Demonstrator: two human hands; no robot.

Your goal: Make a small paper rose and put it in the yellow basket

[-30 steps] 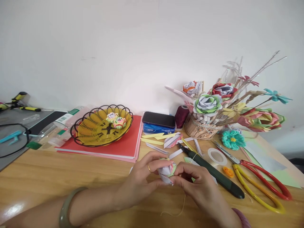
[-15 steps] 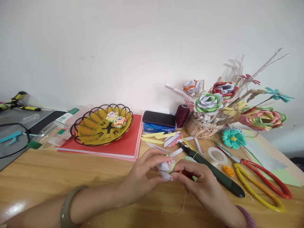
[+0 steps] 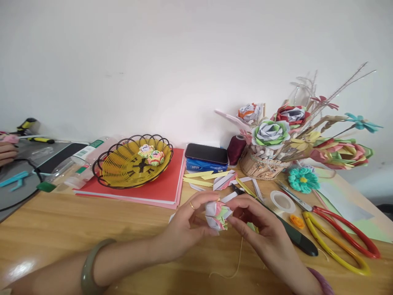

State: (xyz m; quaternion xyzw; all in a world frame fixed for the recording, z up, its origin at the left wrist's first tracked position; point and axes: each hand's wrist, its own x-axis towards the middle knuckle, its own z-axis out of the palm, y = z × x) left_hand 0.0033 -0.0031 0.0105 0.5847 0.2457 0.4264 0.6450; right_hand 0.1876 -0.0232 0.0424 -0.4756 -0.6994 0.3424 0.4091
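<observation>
A small folded paper flower (image 3: pixel 217 214) in white, pink and green is held between both hands above the table. My left hand (image 3: pixel 186 223) grips its left side, thumb below and fingers above. On its right edge, the thumb and fingertips of my right hand (image 3: pixel 257 221) pinch the petals. A thin cream thread (image 3: pixel 238 262) hangs below and trails onto the wood. Close behind lie yellow and white paper strips (image 3: pixel 204 178) and dark-handled pliers (image 3: pixel 299 239), partly covered by my right hand.
A yellow woven basket (image 3: pixel 123 166) with two paper flowers stands on red paper (image 3: pixel 166 194). At right are scissors (image 3: pixel 339 229), a tape roll (image 3: pixel 281 201) and a pot of paper flowers (image 3: pixel 260 162). A phone (image 3: pixel 206 153) rests on a blue pack. Another person's hand (image 3: pixel 7 152) shows far left.
The paper flower has turned in my hands, so more pink and green petals show. My right hand has risen slightly. Another person's hand has appeared at the far left.
</observation>
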